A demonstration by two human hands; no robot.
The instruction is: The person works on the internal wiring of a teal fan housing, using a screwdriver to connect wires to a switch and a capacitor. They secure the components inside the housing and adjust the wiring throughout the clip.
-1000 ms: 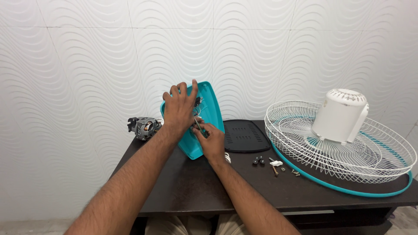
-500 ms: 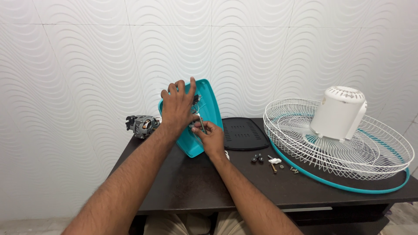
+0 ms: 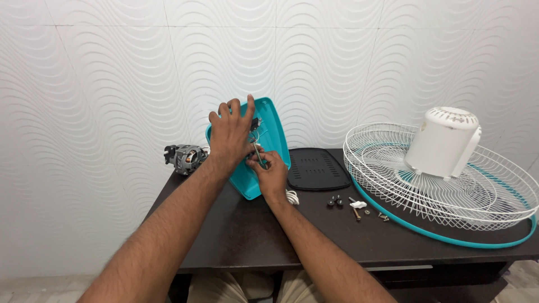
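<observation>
Two hands (image 3: 250,148) on tilted teal fan base (image 3: 269,151), motor (image 3: 185,158) just beside

dark table (image 3: 247,235) | motor (image 3: 185,158) | black plate (image 3: 318,169) | screws (image 3: 348,203) | fan grille (image 3: 449,191)
</observation>
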